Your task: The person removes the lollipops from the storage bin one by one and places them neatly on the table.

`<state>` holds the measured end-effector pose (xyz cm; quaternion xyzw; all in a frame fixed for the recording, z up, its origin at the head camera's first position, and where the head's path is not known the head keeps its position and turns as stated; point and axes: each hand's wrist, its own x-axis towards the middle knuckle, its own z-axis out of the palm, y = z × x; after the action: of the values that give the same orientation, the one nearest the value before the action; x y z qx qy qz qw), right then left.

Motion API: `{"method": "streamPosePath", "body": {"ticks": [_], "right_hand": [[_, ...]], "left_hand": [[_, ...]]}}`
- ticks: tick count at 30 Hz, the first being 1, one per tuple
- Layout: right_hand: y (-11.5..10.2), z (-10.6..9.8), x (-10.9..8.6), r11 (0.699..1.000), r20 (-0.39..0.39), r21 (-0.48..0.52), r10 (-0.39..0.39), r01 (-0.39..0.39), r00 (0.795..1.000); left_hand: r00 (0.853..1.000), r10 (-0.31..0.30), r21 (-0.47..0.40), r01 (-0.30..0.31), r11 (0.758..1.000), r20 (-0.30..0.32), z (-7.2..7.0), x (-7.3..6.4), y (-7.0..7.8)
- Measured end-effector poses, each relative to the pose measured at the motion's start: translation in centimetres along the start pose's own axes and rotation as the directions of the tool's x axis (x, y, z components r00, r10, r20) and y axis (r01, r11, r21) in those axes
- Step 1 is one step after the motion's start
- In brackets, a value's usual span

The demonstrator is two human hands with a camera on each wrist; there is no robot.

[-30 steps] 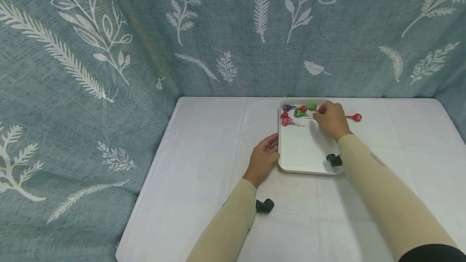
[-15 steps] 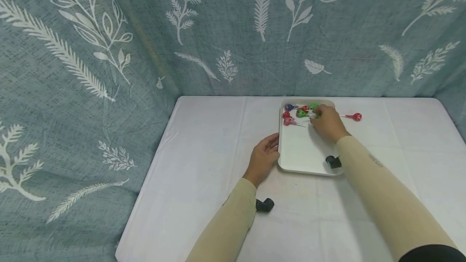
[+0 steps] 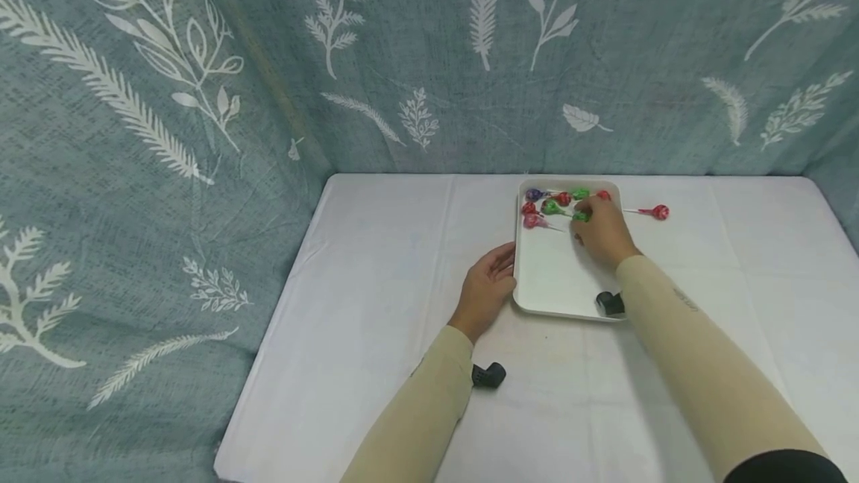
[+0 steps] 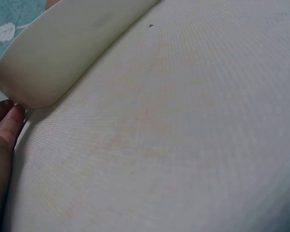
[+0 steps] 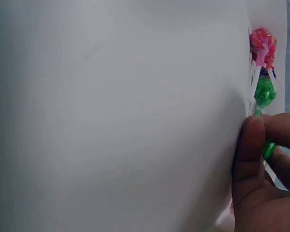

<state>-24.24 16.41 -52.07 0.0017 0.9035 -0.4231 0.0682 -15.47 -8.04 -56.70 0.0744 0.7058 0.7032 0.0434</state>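
In the head view, a white tray (image 3: 557,274) lies on the table with several wrapped lollipops along its far end. Among them are a purple one (image 3: 535,194), a pink one (image 3: 532,221) and a green one (image 3: 552,207). My right hand (image 3: 604,233) is over the tray's right side, thumb and fingers pinching another green lollipop (image 3: 581,217). In the right wrist view its green wrapper (image 5: 269,150) shows between the fingers, partly hidden. My left hand (image 3: 485,293) touches the tray's left wall from outside, fingers extended; the left wrist view shows fingertips (image 4: 13,115) at the tray's corner.
One red lollipop (image 3: 661,212) lies on the white tablecloth (image 3: 725,244) to the right of the tray. A teal curtain (image 3: 429,58) with white leaf prints hangs behind the table and at the left. Small black cameras (image 3: 489,376) sit at the wrists.
My right hand has shifted slightly left and nearer, uncovering a red lollipop in the tray's far right corner. A green lollipop now shows at its fingertips. The left hand stays at the tray.
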Motion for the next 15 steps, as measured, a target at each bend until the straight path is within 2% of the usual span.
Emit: {"method": "streamPosePath", "body": {"ticks": [10, 15], "right_hand": [[0.14, -0.14, 0.12, 0.990, -0.039, 0.135, 0.050, -0.044, 0.998], [-0.09, -0.60, 0.12, 0.982, -0.027, 0.187, 0.045, -0.039, 0.999]], "left_hand": [[1.000, -0.015, -0.012, 0.015, 1.000, -0.012, 0.31, 0.33, 0.20], [1.000, -0.018, -0.010, 0.017, 1.000, -0.016, 0.48, 0.55, 0.16]]}}
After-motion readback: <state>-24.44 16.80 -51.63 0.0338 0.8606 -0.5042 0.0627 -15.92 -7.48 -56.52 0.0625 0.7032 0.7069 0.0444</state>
